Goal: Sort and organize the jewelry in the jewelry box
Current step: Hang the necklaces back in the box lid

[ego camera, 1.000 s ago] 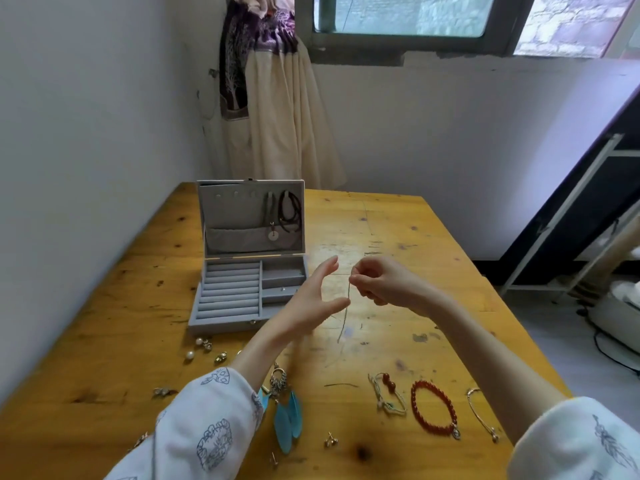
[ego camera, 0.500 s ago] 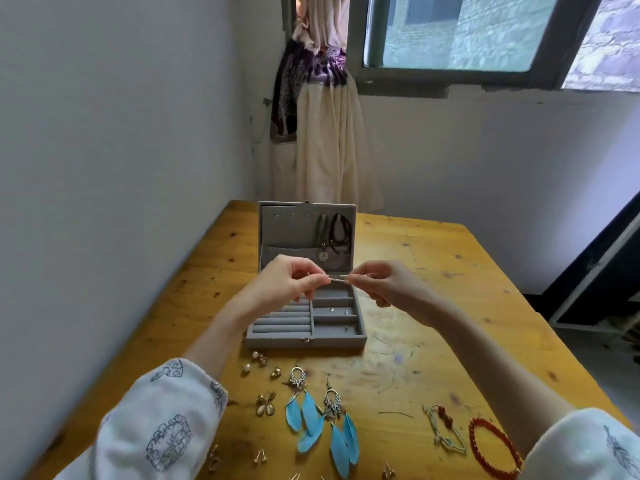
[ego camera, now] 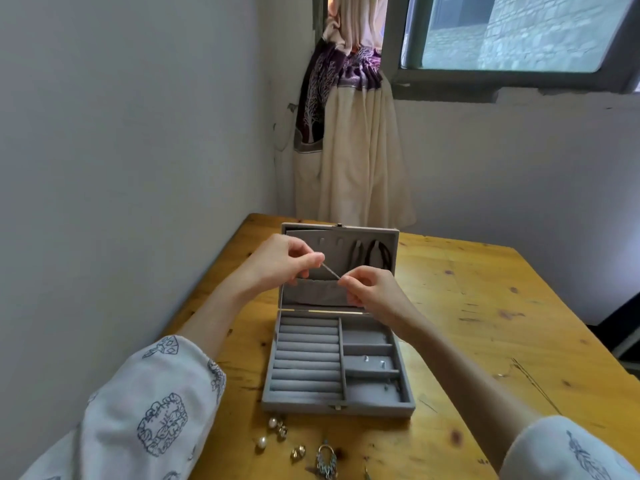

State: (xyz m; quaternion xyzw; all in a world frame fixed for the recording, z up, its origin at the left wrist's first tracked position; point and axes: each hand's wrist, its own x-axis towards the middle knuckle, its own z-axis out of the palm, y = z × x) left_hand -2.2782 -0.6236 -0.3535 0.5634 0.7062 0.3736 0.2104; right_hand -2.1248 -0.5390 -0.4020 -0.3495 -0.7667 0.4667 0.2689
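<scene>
Pine planks, knotty and orange-yellow, make up the table [ego camera: 485, 306] that fills the lower half of the frame; pale grey walls meet in a corner behind it, with a cream curtain [ego camera: 356, 161] bunched under a window [ego camera: 519, 32] at upper right. At centre sits the box [ego camera: 337, 405] — grey velvet, rectangular, lid upright, padded ring rolls on its left side and small square trays on its right. Dark cords [ego camera: 379, 254] hang inside the lid. Left hand [ego camera: 277, 261] and right hand [ego camera: 372, 289] hover in front of the lid, each with thumb and forefinger pinched tight on one end of a thin silver chain [ego camera: 331, 271] stretched taut between them. Pearl earrings [ego camera: 273, 431] and small metal pieces lie loose on the wood just below the box.
</scene>
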